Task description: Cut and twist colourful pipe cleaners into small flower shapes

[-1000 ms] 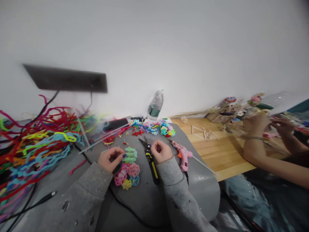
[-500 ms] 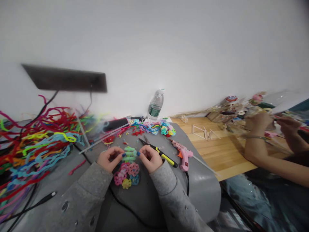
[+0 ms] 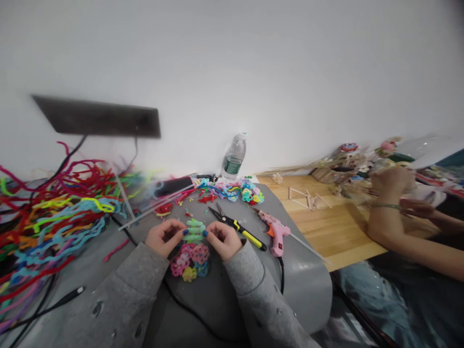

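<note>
My left hand (image 3: 165,237) and my right hand (image 3: 223,238) pinch the two ends of a light green pipe-cleaner piece (image 3: 194,230) folded into several loops, held just above the grey table (image 3: 224,295). Both hands have their fingers closed on it. Right below lies a cluster of pink, yellow and blue pipe-cleaner flowers (image 3: 190,261). Black-and-yellow scissors (image 3: 237,227) lie just right of my right hand, and a pink glue gun (image 3: 275,232) lies beyond them.
A big heap of coloured pipe cleaners (image 3: 54,217) fills the left. More small flowers (image 3: 235,189) and a water bottle (image 3: 234,156) stand by the wall. Another person's hands (image 3: 395,186) work at the right over a wooden board (image 3: 326,222). Black cables run across the table.
My right hand put the scissors down to the right, came over to the green piece and took its right end. The other person's hands shifted slightly.
</note>
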`<state>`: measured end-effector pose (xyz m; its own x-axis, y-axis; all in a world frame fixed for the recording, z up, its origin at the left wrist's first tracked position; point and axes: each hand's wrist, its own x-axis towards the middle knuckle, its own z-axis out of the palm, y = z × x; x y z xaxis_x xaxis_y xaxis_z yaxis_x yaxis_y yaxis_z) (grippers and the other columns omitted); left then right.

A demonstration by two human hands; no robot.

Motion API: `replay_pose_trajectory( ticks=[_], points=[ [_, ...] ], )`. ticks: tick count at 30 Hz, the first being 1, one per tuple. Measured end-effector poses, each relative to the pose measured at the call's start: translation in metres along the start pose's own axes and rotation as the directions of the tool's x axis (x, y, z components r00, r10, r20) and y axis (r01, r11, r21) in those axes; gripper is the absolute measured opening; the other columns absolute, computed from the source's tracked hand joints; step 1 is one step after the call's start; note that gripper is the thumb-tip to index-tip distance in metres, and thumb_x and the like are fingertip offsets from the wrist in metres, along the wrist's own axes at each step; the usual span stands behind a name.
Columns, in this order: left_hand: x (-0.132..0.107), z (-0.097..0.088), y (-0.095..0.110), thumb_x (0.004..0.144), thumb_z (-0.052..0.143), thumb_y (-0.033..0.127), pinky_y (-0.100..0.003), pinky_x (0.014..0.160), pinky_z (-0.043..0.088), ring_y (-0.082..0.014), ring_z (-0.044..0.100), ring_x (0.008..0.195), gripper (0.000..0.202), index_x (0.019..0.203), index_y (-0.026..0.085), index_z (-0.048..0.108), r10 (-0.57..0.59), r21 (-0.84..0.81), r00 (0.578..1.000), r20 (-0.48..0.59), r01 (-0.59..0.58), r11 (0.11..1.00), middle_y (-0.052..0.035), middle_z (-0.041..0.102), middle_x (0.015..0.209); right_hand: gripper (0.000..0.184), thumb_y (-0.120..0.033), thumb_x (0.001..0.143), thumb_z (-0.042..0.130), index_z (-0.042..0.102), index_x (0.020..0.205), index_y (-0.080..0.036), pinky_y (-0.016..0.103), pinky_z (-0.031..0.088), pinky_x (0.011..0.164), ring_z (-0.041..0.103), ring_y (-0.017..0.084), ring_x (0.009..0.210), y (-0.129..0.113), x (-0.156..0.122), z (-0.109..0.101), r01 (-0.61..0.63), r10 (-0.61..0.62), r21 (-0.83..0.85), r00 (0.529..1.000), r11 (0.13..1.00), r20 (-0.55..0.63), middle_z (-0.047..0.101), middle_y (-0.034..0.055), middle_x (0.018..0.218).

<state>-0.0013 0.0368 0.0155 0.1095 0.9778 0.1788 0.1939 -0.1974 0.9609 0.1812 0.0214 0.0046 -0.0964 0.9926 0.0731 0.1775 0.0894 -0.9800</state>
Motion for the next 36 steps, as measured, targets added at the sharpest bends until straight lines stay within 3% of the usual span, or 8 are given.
replay_pose_trajectory(
  ticks=[14,36],
  points=[
    [-0.0003,0.0001,0.0015,0.069,0.063,0.029,-0.020,0.055,0.046,-0.0108,0.057,0.054,0.014,0.070,0.015,0.065,-0.013,-0.070,1.000,0.021,0.014,0.997,0.0000,0.065,0.060,0.027,-0.042,0.067,0.060,0.051,0.064,-0.017,0.021,0.023,0.043,0.031,0.006,0.044,-0.0050,0.0011,0.0008,-0.045,0.045,0.047,0.999,0.998,0.008,0.041,-0.0057,0.049],
    [0.0005,-0.0003,-0.0013,0.067,0.067,0.030,-0.021,0.057,0.048,-0.0121,0.058,0.057,0.015,0.069,0.015,0.065,-0.076,-0.143,0.995,0.057,0.084,0.986,-0.0011,0.065,0.060,0.024,-0.038,0.071,0.060,0.051,0.066,-0.017,0.021,0.023,0.045,0.031,0.006,0.045,0.0001,0.0007,-0.0016,-0.028,0.023,0.070,0.997,0.997,0.069,0.041,-0.0056,0.052]
  ],
)
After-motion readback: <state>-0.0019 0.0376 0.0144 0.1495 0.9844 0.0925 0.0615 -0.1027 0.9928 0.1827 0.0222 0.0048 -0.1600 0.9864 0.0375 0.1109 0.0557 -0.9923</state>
